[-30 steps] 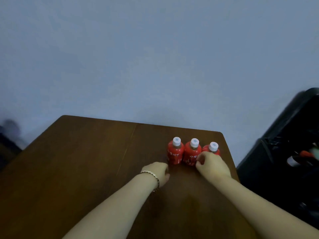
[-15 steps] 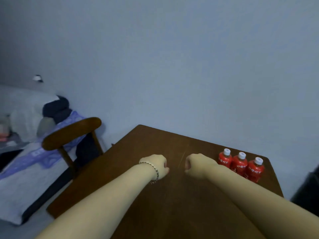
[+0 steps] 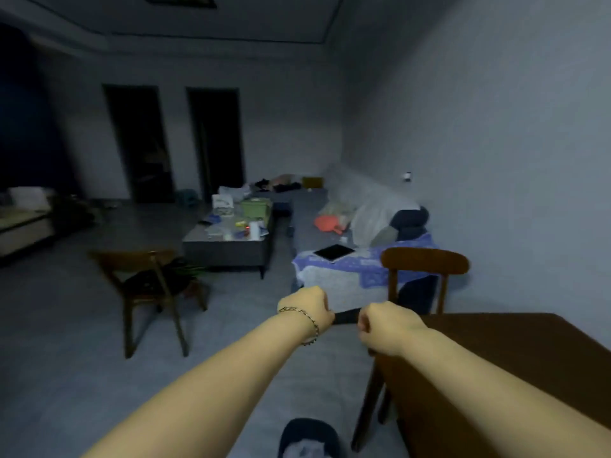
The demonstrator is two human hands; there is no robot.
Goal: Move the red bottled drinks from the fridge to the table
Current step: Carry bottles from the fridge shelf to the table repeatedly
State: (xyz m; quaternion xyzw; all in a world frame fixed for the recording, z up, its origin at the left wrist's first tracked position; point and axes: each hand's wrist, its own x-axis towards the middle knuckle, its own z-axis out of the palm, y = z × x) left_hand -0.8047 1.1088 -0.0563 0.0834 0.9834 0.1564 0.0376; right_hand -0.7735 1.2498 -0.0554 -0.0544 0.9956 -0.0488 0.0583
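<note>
At centre frame, the left hand [image 3: 305, 309] and right hand [image 3: 385, 328] are both curled into loose fists holding nothing, just beside the table [image 3: 515, 352] at lower right. No red bottles or fridge are in view. Judged advice: locate the fridge and keep both hands free for carrying.
</note>
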